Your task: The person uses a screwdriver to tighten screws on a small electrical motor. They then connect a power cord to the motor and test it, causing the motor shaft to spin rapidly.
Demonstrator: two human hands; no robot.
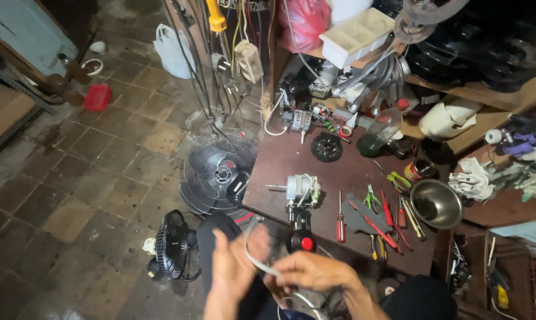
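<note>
We hold a white cord by the workbench.

Our left hand (235, 266) and our right hand (312, 272) are both closed around the white cord (257, 262), low in front of the dark brown bench (280, 160). The cord bends up between our hands, then runs down under the right hand. On the bench just above our hands sits a small fan motor (300, 189) with a red button part (306, 243) below it. Screwdrivers (363, 219) with red handles lie beside a shiny metal bowl (437, 203). A fan grille (217, 175) and a little black fan (172, 244) rest on the tiled floor (90, 178).
</note>
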